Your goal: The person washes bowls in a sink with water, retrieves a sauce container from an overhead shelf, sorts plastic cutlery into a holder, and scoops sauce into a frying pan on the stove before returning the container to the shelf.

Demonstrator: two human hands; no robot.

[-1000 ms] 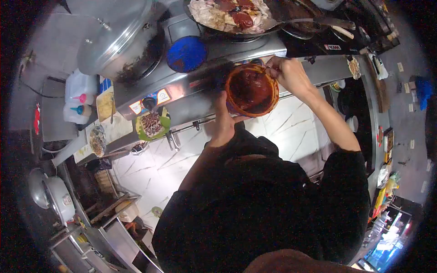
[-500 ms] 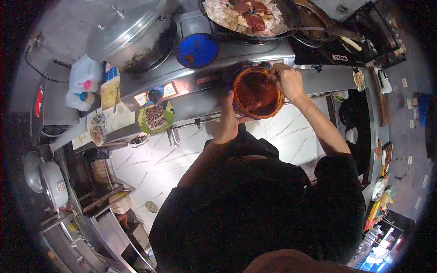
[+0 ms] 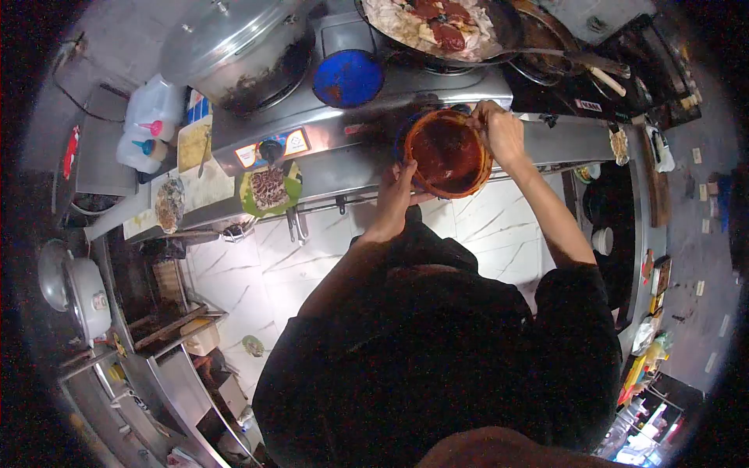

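A round tub (image 3: 485, 173) of dark red sauce (image 3: 446, 152) is held in front of the stove, its rim smeared orange-red. My left hand (image 3: 398, 201) grips the tub's left side, thumb near the rim and fingers underneath. At the upper right rim, my right hand (image 3: 499, 134) is closed, fingertips bent down towards the sauce. Whatever it pinches is too hidden to make out. Beyond the tub, a wok (image 3: 511, 31) holds pale sliced food (image 3: 406, 25) with dollops of red paste (image 3: 449, 37) on top. A blue lid (image 3: 349, 78) with reddish smears lies on the stovetop.
A large lidded metal pot (image 3: 242, 54) stands on the stove at left. A ladle (image 3: 577, 56) rests across the wok's right edge. Along the front are a green cloth (image 3: 289, 191), a cream container (image 3: 195, 148) and plastic bottles (image 3: 152, 125). White tiled floor (image 3: 312, 269) lies below.
The tub has tilted a little and its sauce surface shows more fully. My right hand has shifted slightly up and right along the rim. The whole view has moved slightly.
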